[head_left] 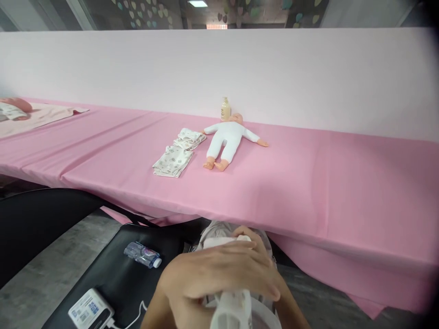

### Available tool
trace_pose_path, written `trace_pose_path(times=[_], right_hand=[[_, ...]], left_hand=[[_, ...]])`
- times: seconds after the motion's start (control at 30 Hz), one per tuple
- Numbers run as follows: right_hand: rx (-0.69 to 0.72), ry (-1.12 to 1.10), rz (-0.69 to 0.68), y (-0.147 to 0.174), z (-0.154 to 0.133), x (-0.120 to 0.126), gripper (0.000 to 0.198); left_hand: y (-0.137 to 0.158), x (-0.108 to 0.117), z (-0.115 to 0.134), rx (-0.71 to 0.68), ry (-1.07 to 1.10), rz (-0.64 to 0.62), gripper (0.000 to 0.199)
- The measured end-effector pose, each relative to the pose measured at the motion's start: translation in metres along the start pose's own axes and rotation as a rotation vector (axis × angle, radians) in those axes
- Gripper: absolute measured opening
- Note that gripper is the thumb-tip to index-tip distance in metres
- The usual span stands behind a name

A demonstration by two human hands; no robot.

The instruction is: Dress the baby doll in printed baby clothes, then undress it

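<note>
Low in the view, close to my body, my left hand (219,269) reaches across with its fingers bent over a white plastic thing with a clear rounded part (233,313). Slight blur hides its exact kind. Behind it my right hand (255,240) is curled around something white, mostly covered by the left hand. Both hands are in front of the table edge, over my lap. Farther off, a baby doll (226,139) in a white suit lies on its back on the pink table cover (288,183). Folded printed baby clothes (174,160) lie beside it.
A pump bottle (225,109) stands by the doll's head, against the white wall (137,68). Part of another doll (15,107) lies on a cloth at far left. A black chair (154,235) at left holds a plastic bottle (142,254) and a white box with a cable (91,310).
</note>
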State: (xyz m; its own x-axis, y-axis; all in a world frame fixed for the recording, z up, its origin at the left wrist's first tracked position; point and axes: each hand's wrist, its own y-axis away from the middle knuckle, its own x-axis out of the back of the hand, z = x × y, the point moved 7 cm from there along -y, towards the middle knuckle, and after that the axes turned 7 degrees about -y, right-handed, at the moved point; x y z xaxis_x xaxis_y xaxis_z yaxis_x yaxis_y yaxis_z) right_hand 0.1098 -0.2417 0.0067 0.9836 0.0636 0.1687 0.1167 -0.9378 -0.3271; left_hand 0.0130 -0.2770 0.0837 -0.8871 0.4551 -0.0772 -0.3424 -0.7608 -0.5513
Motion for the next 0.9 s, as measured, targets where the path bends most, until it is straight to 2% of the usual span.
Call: trace_pose_path(times=[0.07,0.13,0.2,0.23,0.27,0.3,0.37,0.47,0.57,0.7,0.8,0.9], right_hand=[[-0.005,-0.089,-0.020,-0.007,0.004,-0.003,0.011],[0.032,-0.142,0.018,-0.015,0.007,0.000,0.018],[0.121,-0.107,0.070,-0.022,0.005,0.006,0.024],[0.168,-0.071,0.090,-0.025,0.002,0.009,0.028],[0.208,-0.040,0.102,-0.027,-0.001,0.012,0.032],[0.241,-0.016,0.111,-0.028,-0.005,0.014,0.035],[0.290,0.025,0.131,-0.030,-0.012,0.018,0.036],[0.358,0.135,0.191,-0.029,-0.019,0.022,0.031],[0.348,0.302,0.244,-0.029,-0.016,0.021,0.026],[0.168,0.367,0.179,-0.036,-0.003,0.014,0.025],[0.066,0.190,0.035,-0.040,0.001,0.003,0.023],[0.012,0.012,-0.053,-0.038,0.003,-0.004,0.021]], left_hand=[[0.010,0.007,0.009,-0.050,-0.068,-0.150,0.041],[0.017,0.032,0.002,0.012,-0.061,-0.124,0.023],[0.019,0.071,-0.011,0.064,-0.127,0.146,0.008],[0.021,0.088,-0.017,0.096,-0.223,0.301,0.010],[0.022,0.100,-0.023,0.135,-0.330,0.413,0.020],[0.022,0.105,-0.030,0.190,-0.418,0.457,0.030],[0.019,0.098,-0.049,0.330,-0.435,0.370,0.042],[0.022,0.076,-0.074,0.531,-0.202,0.213,0.049],[0.027,0.065,-0.083,0.624,-0.164,0.238,0.053],[0.027,0.068,-0.077,0.588,-0.411,0.351,0.055],[0.029,0.074,-0.069,0.502,-0.543,0.401,0.068],[0.034,0.077,-0.067,0.479,-0.624,0.425,0.081]])
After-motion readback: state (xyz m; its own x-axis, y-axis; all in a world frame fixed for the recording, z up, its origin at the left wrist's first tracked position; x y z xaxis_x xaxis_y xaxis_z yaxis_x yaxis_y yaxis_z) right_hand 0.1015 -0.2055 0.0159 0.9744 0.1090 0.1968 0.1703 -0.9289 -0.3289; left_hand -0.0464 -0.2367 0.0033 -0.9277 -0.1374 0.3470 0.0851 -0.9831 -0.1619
